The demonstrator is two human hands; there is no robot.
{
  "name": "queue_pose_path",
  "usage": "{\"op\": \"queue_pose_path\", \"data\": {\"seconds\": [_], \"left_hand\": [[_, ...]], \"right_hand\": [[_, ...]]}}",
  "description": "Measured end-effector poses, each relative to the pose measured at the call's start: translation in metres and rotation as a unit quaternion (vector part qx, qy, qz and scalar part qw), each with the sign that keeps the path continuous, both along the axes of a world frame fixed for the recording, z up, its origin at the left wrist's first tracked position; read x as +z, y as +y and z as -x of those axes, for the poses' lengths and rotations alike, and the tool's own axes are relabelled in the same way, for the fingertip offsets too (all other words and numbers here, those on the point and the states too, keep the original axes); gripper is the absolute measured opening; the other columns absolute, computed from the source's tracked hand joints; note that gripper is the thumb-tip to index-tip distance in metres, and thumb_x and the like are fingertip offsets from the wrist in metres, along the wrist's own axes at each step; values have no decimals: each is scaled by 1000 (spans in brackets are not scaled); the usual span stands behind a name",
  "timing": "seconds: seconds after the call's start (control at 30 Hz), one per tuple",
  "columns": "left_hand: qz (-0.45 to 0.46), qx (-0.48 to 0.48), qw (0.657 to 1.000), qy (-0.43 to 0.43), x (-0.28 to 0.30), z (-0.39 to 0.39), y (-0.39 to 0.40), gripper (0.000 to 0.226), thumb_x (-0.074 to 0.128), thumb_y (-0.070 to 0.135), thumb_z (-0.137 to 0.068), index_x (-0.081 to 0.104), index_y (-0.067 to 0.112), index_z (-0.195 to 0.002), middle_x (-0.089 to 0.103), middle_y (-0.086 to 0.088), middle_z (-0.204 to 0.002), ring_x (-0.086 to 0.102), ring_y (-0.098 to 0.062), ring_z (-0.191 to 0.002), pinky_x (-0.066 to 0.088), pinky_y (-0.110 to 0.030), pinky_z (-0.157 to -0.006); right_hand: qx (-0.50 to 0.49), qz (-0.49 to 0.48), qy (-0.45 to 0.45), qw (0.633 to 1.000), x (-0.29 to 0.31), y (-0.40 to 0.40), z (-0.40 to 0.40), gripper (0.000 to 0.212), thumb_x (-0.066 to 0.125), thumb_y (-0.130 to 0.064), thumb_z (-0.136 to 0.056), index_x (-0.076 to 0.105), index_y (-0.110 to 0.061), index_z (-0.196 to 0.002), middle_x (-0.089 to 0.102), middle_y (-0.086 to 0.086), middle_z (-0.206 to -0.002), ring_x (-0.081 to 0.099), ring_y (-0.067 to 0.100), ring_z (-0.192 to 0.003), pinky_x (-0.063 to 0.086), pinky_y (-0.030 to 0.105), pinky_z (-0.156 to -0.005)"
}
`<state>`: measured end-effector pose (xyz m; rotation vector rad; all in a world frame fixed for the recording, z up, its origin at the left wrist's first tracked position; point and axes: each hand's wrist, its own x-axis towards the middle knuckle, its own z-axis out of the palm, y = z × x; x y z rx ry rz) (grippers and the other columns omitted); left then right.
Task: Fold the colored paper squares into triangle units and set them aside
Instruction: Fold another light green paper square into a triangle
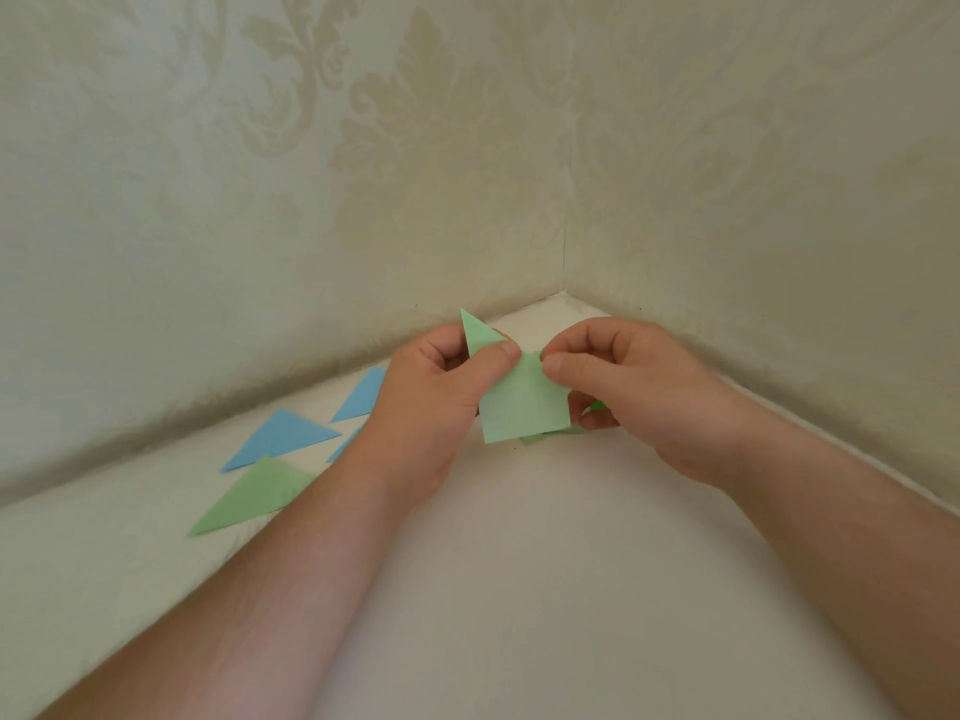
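A light green paper square point(522, 407) is held above the white table, partly folded, with one corner pointing up past my left thumb. My left hand point(441, 397) pinches its left side between thumb and fingers. My right hand point(618, 381) pinches its upper right edge with thumb and forefinger. On the table to the left lie folded triangles: a green triangle point(249, 498) nearest me, a blue triangle point(283, 439) behind it and another blue triangle point(361, 394) farther back. A third blue piece is mostly hidden by my left wrist.
More green paper point(550, 434) lies on the white table point(519, 563) under my hands, mostly hidden. Patterned cream walls point(363, 174) meet in a corner right behind the hands and border the table on the left and right.
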<state>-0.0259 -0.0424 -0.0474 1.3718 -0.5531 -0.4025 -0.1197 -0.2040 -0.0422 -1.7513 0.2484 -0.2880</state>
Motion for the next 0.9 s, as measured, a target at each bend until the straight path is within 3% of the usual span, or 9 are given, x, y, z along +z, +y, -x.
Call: {"op": "queue_pose_path", "data": {"seconds": [0.07,0.2,0.37,0.6,0.9], "left_hand": [[-8,-25,1000,5,1,4,0,16,65,8,-98,74,14,-86,74,-4,-84,69,-18,-80,56,-32,-75],[-27,-24,999,-5,-2,7,-3,17,66,5,-96,70,17,-85,69,2,-81,66,-16,-80,51,-39,-81],[-34,-11,999,-10,-4,6,-4,17,68,6,-95,73,18,-84,72,0,-83,69,-16,-81,54,-40,-86],[-33,-12,999,-11,2,4,0,19,62,9,-100,77,13,-90,78,-2,-88,74,-14,-84,60,-27,-80],[-68,-10,996,-52,1,5,0,36,47,20,-107,78,15,-90,79,-7,-93,75,-19,-88,58,-31,-81]], "right_hand": [[0,10,-19,1000,-1,2,0,12,70,-18,-95,72,-16,-84,71,0,-81,63,15,-73,54,37,-73],[-22,21,-32,999,-2,-1,-1,16,70,-10,-92,71,-11,-76,70,20,-88,61,24,-77,55,53,-76],[-23,15,-23,999,-5,-3,-3,14,70,-12,-91,69,-11,-77,66,11,-80,57,23,-76,46,45,-73],[-25,-2,-22,999,-4,-4,-3,14,69,-14,-89,67,-9,-76,64,11,-82,55,23,-78,43,44,-74],[-16,-10,-15,1000,-2,-3,-2,18,68,-19,-82,63,-2,-79,63,10,-84,56,22,-80,43,43,-74]]}}
